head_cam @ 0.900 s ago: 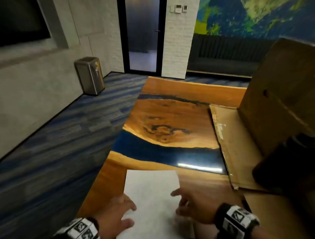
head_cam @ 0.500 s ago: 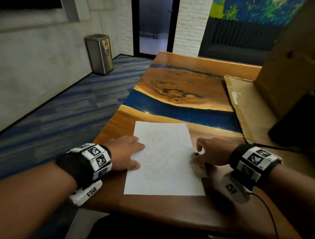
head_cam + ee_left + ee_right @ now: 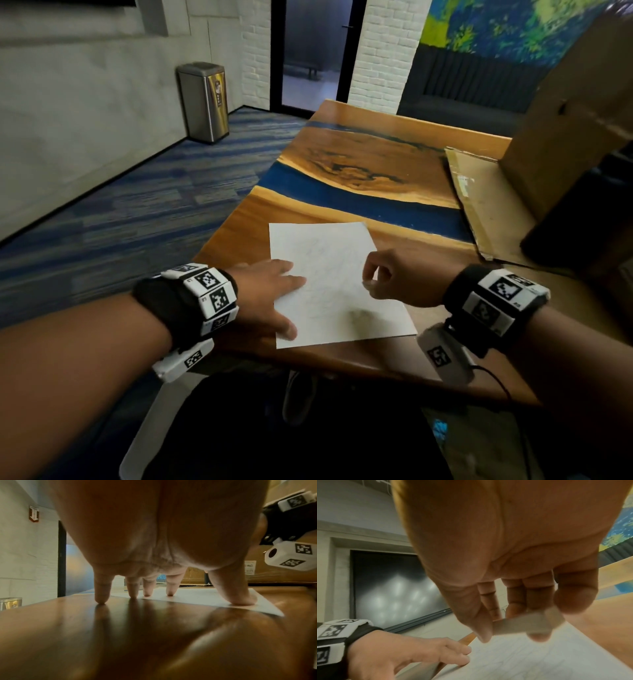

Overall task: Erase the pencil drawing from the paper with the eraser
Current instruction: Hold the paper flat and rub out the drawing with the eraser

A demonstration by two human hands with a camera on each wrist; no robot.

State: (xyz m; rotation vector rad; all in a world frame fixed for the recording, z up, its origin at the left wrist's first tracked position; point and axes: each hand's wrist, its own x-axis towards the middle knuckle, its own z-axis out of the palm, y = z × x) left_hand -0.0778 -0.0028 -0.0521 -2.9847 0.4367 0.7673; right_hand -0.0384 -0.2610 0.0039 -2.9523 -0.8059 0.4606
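Observation:
A white sheet of paper (image 3: 337, 284) with faint pencil lines lies near the table's front edge. My left hand (image 3: 270, 294) lies flat with straight fingers, its fingertips (image 3: 169, 593) and thumb pressing the paper's left edge (image 3: 197, 597). My right hand (image 3: 387, 277) hovers over the paper's right side, fingers curled. It pinches a small grey-white eraser (image 3: 527, 623) between thumb and fingers, held a little above the sheet (image 3: 530, 660). The eraser (image 3: 368, 283) barely shows in the head view.
The wooden table (image 3: 359, 164) with a blue resin band stretches ahead. Flattened cardboard (image 3: 479, 202) and a big cardboard box (image 3: 565, 130) stand at the right. A dark object (image 3: 579, 226) sits at the right edge. A steel bin (image 3: 204, 101) stands on the floor left.
My view has tilted down and pulled back. The right hand rose from the paper's right edge and now holds the eraser above the sheet. The left hand stays pressing the left edge.

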